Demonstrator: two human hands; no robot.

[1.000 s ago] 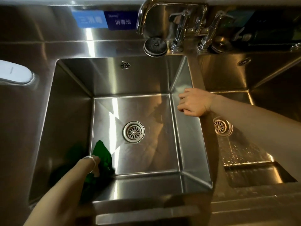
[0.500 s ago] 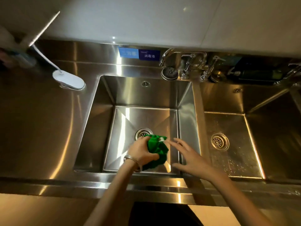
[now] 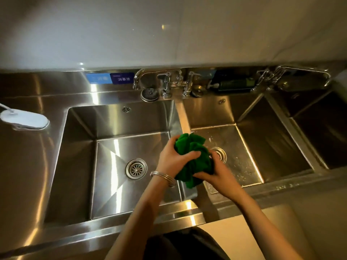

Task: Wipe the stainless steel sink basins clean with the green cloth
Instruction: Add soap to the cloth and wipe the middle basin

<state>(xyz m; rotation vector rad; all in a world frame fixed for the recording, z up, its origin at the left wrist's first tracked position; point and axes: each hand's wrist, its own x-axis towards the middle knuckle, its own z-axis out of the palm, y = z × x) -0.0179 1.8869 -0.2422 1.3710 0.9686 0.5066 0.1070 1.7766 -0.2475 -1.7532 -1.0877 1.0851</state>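
Head view: both hands clutch the bunched green cloth (image 3: 193, 158) over the divider, left hand (image 3: 173, 160) high, right hand (image 3: 216, 175) low beside the middle basin (image 3: 249, 147), the nearer one.

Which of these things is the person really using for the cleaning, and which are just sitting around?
In use: green cloth, bunched in left hand and right hand; left basin; middle basin.

Sitting around: white object, sink plug, dark bottle, taps.

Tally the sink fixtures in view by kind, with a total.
Basins: 3 (left, middle, right)
Floor drains: 2 ()
Overflow holes: 2 ()
Loose strainer plugs: 2 ()
Total: 9
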